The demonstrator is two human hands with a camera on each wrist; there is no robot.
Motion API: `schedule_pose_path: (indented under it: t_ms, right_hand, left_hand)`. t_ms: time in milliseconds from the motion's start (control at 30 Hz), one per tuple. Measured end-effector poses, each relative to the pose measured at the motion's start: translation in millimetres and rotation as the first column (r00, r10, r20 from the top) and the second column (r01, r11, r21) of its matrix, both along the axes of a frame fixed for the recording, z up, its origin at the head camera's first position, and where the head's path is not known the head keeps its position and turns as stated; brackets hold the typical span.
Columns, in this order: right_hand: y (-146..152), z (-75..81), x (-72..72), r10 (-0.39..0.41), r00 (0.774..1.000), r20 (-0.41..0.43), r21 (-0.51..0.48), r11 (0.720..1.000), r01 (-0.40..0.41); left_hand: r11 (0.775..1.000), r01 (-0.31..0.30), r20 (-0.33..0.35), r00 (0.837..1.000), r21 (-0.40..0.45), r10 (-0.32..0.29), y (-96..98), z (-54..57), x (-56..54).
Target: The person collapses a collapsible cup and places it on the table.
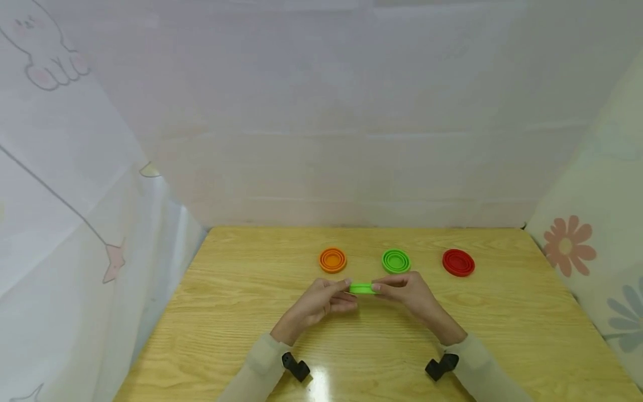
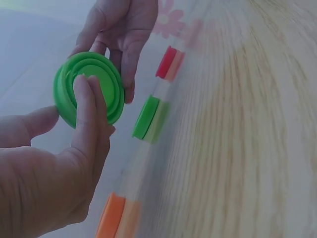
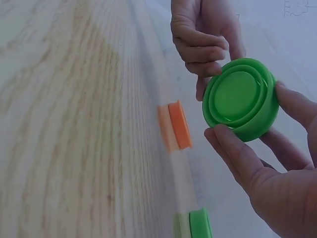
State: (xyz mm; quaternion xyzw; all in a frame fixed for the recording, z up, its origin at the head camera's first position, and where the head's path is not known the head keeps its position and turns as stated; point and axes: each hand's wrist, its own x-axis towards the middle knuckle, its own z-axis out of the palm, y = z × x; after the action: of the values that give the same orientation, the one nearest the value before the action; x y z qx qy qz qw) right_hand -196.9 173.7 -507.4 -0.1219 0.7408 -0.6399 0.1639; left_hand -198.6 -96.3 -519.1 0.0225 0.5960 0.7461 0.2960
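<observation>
Just above the table, both hands hold a round green collapsible cup (image 1: pixel 361 288), folded flat into rings. It appears edge-on in the head view, while the wrist views show its ringed faces (image 2: pixel 105 74) (image 3: pixel 235 96). My left hand (image 1: pixel 319 302) pinches the left side, thumb at the rim and fingertips against the face in the left wrist view. On the opposite side, my right hand (image 1: pixel 413 293) pinches the rim between thumb and fingers. Past the hands, a row of similar flattened cups lies on the table: orange (image 1: pixel 332 261), green (image 1: pixel 396 261) and red (image 1: pixel 458 262).
The light wooden table (image 1: pixel 241 296) carries the row near its back edge. A pale cloth (image 1: pixel 321 123) hangs behind it, with printed cloth at both sides. Each sleeve cuff bears a small black device (image 1: pixel 296 367).
</observation>
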Motion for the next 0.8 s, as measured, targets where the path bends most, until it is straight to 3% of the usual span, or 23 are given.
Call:
schedule_pose_path:
  t_ms: [300,500,800]
  right_hand:
    - [1.8,-2.4,0.8,-0.003,0.999,0.043,-0.037,0.999,0.005]
    - [4.5,-5.4,-1.2,-0.04,0.994,0.104,-0.07,0.996,0.047]
    - [9.5,-8.7,-0.2,0.012,0.979,0.204,-0.16,0.987,0.021]
  left_hand:
    - [0.999,-0.008,0.002,1.0,0.048,0.008,2.3,4.3,-1.7]
    - [0.999,0.017,-0.046,0.999,0.033,-0.016,1.0,3.8,-2.1]
    - [0.999,0.039,-0.075,0.996,0.0,-0.039,4.4,3.2,-4.0]
